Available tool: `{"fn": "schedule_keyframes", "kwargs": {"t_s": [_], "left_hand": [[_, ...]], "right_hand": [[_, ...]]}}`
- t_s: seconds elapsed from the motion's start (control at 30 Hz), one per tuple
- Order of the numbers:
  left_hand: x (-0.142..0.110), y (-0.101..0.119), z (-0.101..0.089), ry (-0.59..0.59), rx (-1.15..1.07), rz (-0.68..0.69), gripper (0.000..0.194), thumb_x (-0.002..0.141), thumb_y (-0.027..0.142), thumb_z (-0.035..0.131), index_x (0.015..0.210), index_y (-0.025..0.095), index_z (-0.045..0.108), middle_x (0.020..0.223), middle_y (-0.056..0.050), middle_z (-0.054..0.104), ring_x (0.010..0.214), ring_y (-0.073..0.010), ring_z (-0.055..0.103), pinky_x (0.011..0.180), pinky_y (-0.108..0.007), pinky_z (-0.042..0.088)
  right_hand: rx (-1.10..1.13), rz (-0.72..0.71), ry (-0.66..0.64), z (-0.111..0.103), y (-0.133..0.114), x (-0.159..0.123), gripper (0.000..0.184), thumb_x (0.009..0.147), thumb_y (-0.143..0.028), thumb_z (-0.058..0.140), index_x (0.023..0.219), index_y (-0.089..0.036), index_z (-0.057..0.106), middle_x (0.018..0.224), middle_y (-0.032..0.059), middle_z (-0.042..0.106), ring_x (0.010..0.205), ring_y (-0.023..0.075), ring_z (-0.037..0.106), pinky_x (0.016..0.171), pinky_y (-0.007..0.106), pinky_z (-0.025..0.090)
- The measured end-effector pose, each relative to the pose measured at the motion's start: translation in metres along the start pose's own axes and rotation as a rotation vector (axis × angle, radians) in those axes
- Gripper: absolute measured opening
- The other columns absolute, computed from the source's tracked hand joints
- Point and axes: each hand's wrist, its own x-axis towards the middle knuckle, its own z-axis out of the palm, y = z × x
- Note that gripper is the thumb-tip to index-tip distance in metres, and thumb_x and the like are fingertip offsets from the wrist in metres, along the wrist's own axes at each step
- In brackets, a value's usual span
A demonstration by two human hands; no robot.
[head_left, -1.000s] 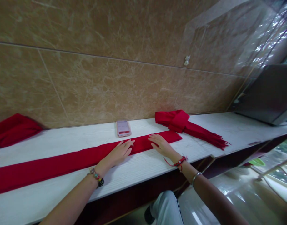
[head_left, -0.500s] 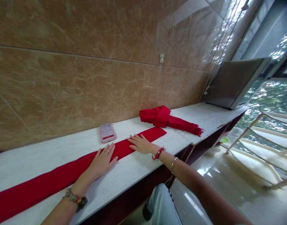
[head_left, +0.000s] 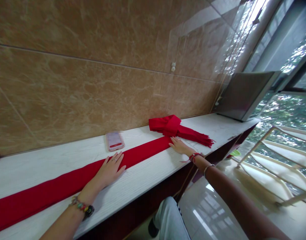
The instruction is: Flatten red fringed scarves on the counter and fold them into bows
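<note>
A long red scarf [head_left: 140, 153] lies flat along the white counter [head_left: 155, 170], running from the lower left up to the right. My left hand [head_left: 110, 170] rests flat on its middle, fingers spread. Over the scarf's right end lies my right hand [head_left: 179, 146], flat with fingers stretched out. Just beyond that end sits a second red scarf [head_left: 175, 128], knotted, with a fringe toward the right.
A phone in a pink case [head_left: 114, 141] lies by the brown marble wall [head_left: 93, 76]. A dark grey box [head_left: 243, 96] stands at the counter's far right end. Below are a glossy floor, my knee [head_left: 170, 216] and pale curved railings [head_left: 280, 163].
My right hand has slid right along the scarf to its end. The left hand has stayed on the middle. The view has turned right, so the red cloth at far left is out of sight.
</note>
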Motion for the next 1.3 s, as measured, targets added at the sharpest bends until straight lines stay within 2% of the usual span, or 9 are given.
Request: {"fn": "schedule_keyframes", "kwargs": {"t_s": [0.17, 0.23, 0.37, 0.5, 0.63, 0.73, 1.1, 1.2, 1.3], "left_hand": [[-0.001, 0.0, 0.0, 0.005, -0.004, 0.007, 0.059, 0.085, 0.045, 0.027, 0.135, 0.012, 0.028, 0.142, -0.01, 0.024, 0.131, -0.023, 0.02, 0.105, -0.043, 0.017], [-0.001, 0.0, 0.001, -0.006, -0.03, 0.006, 0.057, 0.086, 0.044, 0.025, 0.135, 0.013, 0.028, 0.142, -0.01, 0.024, 0.131, -0.0225, 0.02, 0.105, -0.043, 0.017], [-0.003, 0.003, 0.002, 0.02, -0.082, 0.0, 0.052, 0.089, 0.038, 0.02, 0.134, 0.013, 0.029, 0.141, -0.009, 0.026, 0.131, -0.0204, 0.021, 0.105, -0.042, 0.018], [-0.012, 0.006, 0.001, 0.114, -0.072, -0.035, 0.05, 0.09, 0.037, 0.02, 0.132, 0.012, 0.032, 0.14, -0.011, 0.031, 0.129, -0.019, 0.026, 0.104, -0.038, 0.023], [-0.03, 0.002, -0.001, 0.117, -0.014, -0.127, 0.05, 0.09, 0.039, 0.022, 0.132, 0.013, 0.033, 0.139, -0.011, 0.032, 0.128, -0.021, 0.028, 0.103, -0.039, 0.025], [-0.058, -0.012, -0.006, 0.07, -0.008, -0.21, 0.05, 0.09, 0.041, 0.022, 0.133, 0.017, 0.032, 0.14, -0.008, 0.031, 0.129, -0.0215, 0.026, 0.103, -0.041, 0.024], [-0.181, -0.096, -0.028, -0.147, 0.007, -0.77, 0.052, 0.088, 0.043, 0.018, 0.137, 0.025, 0.022, 0.145, -0.003, 0.017, 0.131, -0.0281, 0.016, 0.099, -0.056, 0.021], [-0.208, -0.122, -0.03, -0.152, 0.024, -0.909, 0.053, 0.087, 0.046, 0.018, 0.136, 0.028, 0.024, 0.145, -0.004, 0.019, 0.13, -0.0336, 0.018, 0.093, -0.062, 0.024], [-0.231, -0.144, -0.03, -0.088, 0.078, -0.967, 0.054, 0.085, 0.048, 0.018, 0.134, 0.029, 0.029, 0.142, -0.008, 0.026, 0.127, -0.0382, 0.021, 0.088, -0.065, 0.026]], "right_hand": [[0.02, -0.083, 0.027, -0.001, -0.022, 0.012, 0.03, 0.086, -0.033, 0.048, 0.112, -0.018, 0.05, 0.114, 0.0076, 0.052, 0.095, 0.0184, 0.053, 0.08, 0.039, 0.046], [0.041, -0.147, 0.025, 0.006, -0.047, 0.024, 0.034, 0.086, -0.035, 0.045, 0.116, -0.018, 0.048, 0.121, 0.0094, 0.049, 0.106, 0.0208, 0.049, 0.087, 0.04, 0.043], [0.156, -0.319, 0.021, 0.031, -0.113, 0.051, 0.051, 0.088, -0.042, 0.035, 0.129, -0.013, 0.037, 0.137, 0.0136, 0.034, 0.127, 0.0241, 0.029, 0.099, 0.039, 0.032], [0.191, -0.383, 0.001, 0.055, -0.153, 0.059, 0.046, 0.09, -0.037, 0.029, 0.13, -0.015, 0.038, 0.135, 0.0112, 0.038, 0.125, 0.0241, 0.032, 0.1, 0.046, 0.029], [0.16, -0.408, 0.043, 0.071, -0.152, 0.059, 0.047, 0.09, -0.036, 0.027, 0.131, -0.016, 0.036, 0.135, 0.0101, 0.039, 0.124, 0.0235, 0.033, 0.099, 0.045, 0.029], [0.144, -0.424, 0.075, 0.075, -0.147, 0.059, 0.047, 0.09, -0.037, 0.027, 0.13, -0.017, 0.038, 0.133, 0.0099, 0.041, 0.123, 0.0229, 0.036, 0.098, 0.044, 0.031], [0.157, -0.415, 0.045, 0.075, -0.149, 0.058, 0.049, 0.089, -0.039, 0.025, 0.13, -0.016, 0.038, 0.133, 0.0082, 0.041, 0.123, 0.0221, 0.035, 0.099, 0.044, 0.03], [0.182, -0.42, 0.048, 0.077, -0.146, 0.058, 0.048, 0.089, -0.039, 0.026, 0.129, -0.018, 0.039, 0.133, 0.0078, 0.042, 0.123, 0.0223, 0.036, 0.099, 0.044, 0.03], [0.205, -0.416, 0.062, 0.08, -0.143, 0.058, 0.048, 0.088, -0.039, 0.027, 0.129, -0.017, 0.04, 0.132, 0.0096, 0.043, 0.123, 0.0227, 0.036, 0.099, 0.045, 0.03]]}}
